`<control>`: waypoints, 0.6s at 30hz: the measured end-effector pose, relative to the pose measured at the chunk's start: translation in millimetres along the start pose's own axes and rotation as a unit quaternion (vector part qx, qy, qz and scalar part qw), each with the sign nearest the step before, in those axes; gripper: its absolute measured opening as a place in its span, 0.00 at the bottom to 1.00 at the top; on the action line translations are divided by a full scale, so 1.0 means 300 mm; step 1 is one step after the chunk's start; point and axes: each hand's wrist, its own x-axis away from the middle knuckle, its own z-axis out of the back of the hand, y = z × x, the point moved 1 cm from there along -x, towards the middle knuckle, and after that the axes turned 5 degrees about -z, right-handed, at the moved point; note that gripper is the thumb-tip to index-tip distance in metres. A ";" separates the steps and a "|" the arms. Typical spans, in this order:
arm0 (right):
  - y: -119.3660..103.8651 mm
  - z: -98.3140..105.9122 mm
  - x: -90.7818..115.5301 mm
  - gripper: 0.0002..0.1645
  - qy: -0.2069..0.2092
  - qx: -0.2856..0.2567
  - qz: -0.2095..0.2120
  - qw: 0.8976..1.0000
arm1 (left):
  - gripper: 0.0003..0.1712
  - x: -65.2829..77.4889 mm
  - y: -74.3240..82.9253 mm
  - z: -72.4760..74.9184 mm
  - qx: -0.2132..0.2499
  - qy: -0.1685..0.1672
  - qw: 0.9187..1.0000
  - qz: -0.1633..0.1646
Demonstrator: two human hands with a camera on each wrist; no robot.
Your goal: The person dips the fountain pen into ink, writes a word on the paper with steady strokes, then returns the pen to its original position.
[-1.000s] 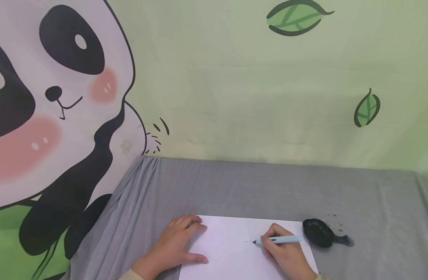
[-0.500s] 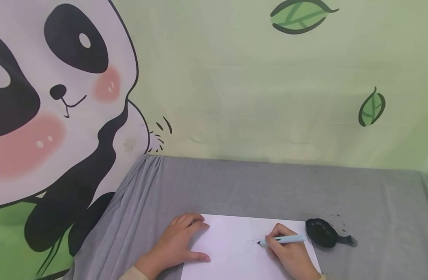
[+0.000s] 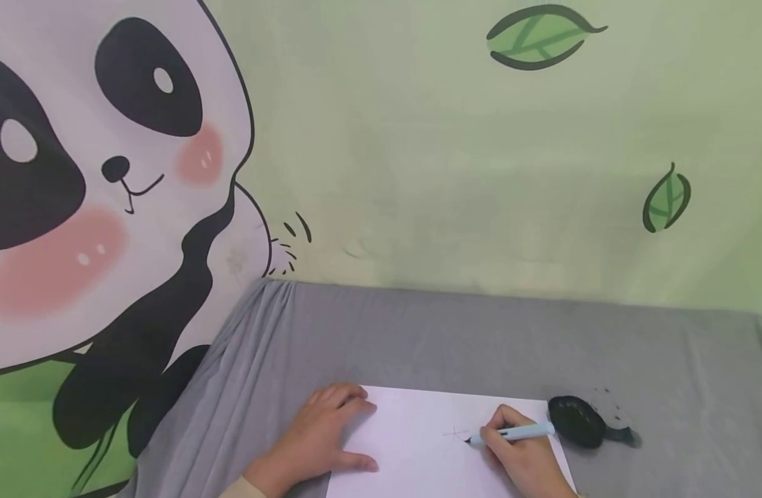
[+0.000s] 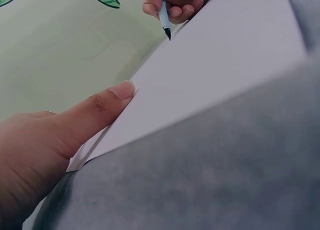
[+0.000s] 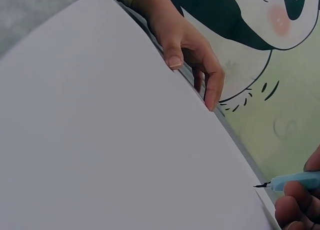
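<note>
A white sheet of paper [image 3: 405,463] lies on the grey cloth. My left hand [image 3: 321,432] rests spread over its left edge, with the thumb [image 4: 117,98] pressing on the sheet. My right hand [image 3: 524,449] pinches a light blue fountain pen [image 3: 520,432] between thumb and fingers. The pen's dark nib points left at the sheet, just right of a few thin crossing lines [image 3: 454,434]. Whether the nib touches the paper cannot be told. In the right wrist view the pen [image 5: 297,181] and fingertips show at the right edge.
A black spoon-shaped dish [image 3: 576,422] with a short handle stands beside the paper's right edge, with small dark specks near it. Grey cloth [image 3: 455,339] covers the table back to a green wall [image 3: 418,138] painted with a panda and leaves.
The pen nib has moved slightly right and down from the centre of the crossing lines. The left hand stays on the paper. The head view has shifted a little.
</note>
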 end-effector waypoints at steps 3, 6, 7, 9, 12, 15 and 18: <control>-0.003 0.002 -0.001 0.08 0.003 0.006 -0.010 1.000 | 0.39 -0.001 0.002 0.000 -0.002 0.005 1.000 -0.001; -0.002 0.004 0.002 0.07 0.006 0.012 -0.018 1.000 | 0.38 0.001 0.005 -0.002 -0.004 0.009 1.000 -0.004; -0.002 0.005 0.003 0.07 0.007 0.012 -0.020 1.000 | 0.38 0.001 0.005 -0.003 -0.004 0.011 1.000 -0.005; -0.003 0.007 0.004 0.07 0.008 0.012 -0.024 1.000 | 0.38 0.001 0.007 -0.002 -0.001 0.011 1.000 -0.006; -0.002 0.009 0.004 0.07 0.006 0.006 -0.028 1.000 | 0.38 0.001 0.008 -0.001 0.000 0.010 1.000 -0.005; -0.002 0.011 0.003 0.07 0.006 0.005 -0.026 1.000 | 0.38 0.000 0.007 -0.001 -0.001 0.007 1.000 -0.003; -0.005 0.014 0.004 0.08 0.007 0.007 -0.024 1.000 | 0.38 0.000 0.004 -0.002 0.001 0.005 1.000 0.000</control>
